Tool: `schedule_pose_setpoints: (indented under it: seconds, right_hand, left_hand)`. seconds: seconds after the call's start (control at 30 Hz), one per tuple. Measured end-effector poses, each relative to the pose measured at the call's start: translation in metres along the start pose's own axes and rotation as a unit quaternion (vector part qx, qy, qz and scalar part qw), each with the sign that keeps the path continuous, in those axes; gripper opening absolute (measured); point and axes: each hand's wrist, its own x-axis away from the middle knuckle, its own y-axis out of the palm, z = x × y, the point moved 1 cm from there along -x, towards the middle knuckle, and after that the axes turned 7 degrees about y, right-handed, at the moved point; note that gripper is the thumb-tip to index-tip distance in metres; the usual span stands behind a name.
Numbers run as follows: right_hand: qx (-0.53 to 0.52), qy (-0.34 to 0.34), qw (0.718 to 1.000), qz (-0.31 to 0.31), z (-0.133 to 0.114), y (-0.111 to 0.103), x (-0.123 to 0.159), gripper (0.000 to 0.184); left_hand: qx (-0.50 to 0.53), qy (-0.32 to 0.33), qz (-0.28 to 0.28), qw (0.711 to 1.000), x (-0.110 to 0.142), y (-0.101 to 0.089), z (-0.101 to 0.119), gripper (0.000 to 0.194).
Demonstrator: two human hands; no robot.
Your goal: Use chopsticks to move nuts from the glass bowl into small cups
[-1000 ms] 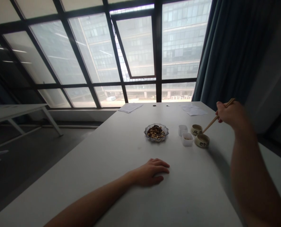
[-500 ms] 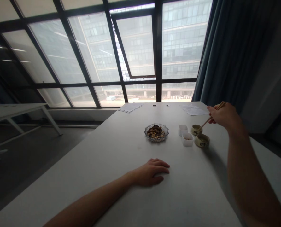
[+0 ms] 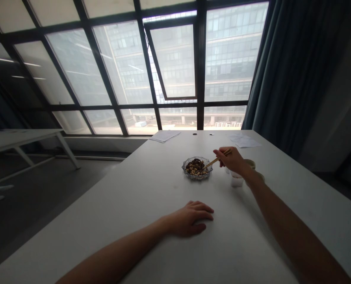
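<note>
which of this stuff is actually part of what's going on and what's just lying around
Part of it: right hand holding wooden chopsticks, glass dish of nuts, white plastic tubs, small ceramic bowls.

Just lying around: sheets of paper at the table's far end, side table.

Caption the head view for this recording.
Right hand holds wooden chopsticks over a glass dish of nuts; left hand rests on the white table.

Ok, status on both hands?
Right hand holding wooden chopsticks, tips over glass dish of nuts. Left hand resting on white table. Plastic tub below right wrist.
</note>
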Motion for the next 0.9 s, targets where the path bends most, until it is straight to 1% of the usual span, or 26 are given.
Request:
schedule_pose_setpoints:
  seconds: [0.1,0.27,0.4,0.67,0.9]
  right_hand:
    - [0.023,-0.004,1.0,-0.012,0.014,0.011,-0.003,0.055]
    - [0.035,0.019,0.998,-0.043,0.028,0.015,-0.006,0.049]
    - [0.016,0.047,0.997,-0.057,0.032,0.017,-0.008,0.046]
    - [0.008,0.064,0.996,-0.054,0.038,0.026,-0.008,0.05]
    - [0.008,0.057,0.997,-0.056,0.044,0.029,-0.009,0.049]
  left_hand:
    - [0.002,0.004,0.006,1.0,0.0,0.001,-0.001,0.038]
    - [0.003,0.007,0.009,1.0,0.001,0.003,-0.003,0.039]
    - [-0.001,0.006,0.009,1.0,0.001,0.004,-0.003,0.038]
    - [-0.004,0.005,0.012,1.0,0.001,0.004,-0.003,0.038]
    - [0.0,0.003,0.007,1.0,0.0,0.002,-0.001,0.038]
